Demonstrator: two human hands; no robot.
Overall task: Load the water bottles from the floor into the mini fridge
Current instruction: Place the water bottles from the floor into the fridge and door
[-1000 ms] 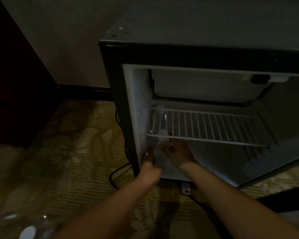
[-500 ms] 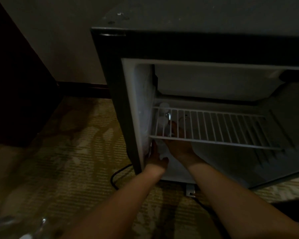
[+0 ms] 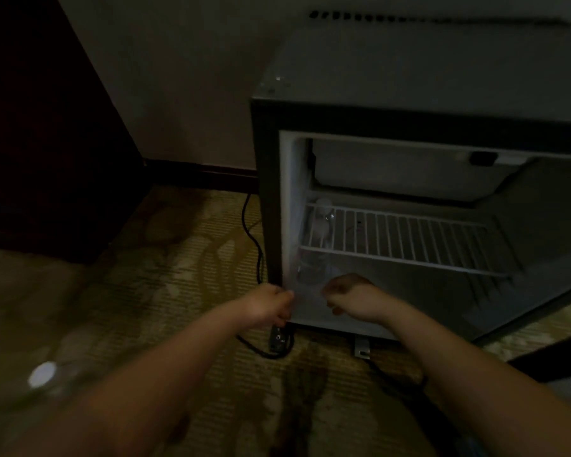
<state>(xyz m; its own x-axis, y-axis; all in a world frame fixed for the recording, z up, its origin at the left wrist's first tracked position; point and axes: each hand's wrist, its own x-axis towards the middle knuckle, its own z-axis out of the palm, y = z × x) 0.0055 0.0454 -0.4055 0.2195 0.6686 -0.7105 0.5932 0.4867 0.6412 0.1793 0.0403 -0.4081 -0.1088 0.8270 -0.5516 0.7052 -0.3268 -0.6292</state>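
Note:
The black mini fridge (image 3: 268, 192) stands open on the carpet, with a white wire shelf (image 3: 409, 240) across its middle. Two clear water bottles stand at its left inner wall under the shelf: one near the front (image 3: 310, 270), and one behind it whose white cap (image 3: 323, 207) shows through the wires. My left hand (image 3: 271, 305) is just outside the fridge's lower left corner, fingers curled, holding nothing. My right hand (image 3: 353, 298) hovers at the fridge mouth, in front of the front bottle and apart from it, also curled. Another bottle's white cap (image 3: 42, 374) shows blurred on the floor at lower left.
A black power cord (image 3: 254, 239) runs down the fridge's left side and loops on the carpet below my left hand. Dark wooden furniture (image 3: 47, 127) fills the left. The open fridge door (image 3: 548, 361) lies at the lower right. A metal bracket (image 3: 361, 347) sticks out under the fridge.
Both hands have let go of the bottle and drawn back out of the fridge; the bottle now stands under the shelf. My view has shifted left and back.

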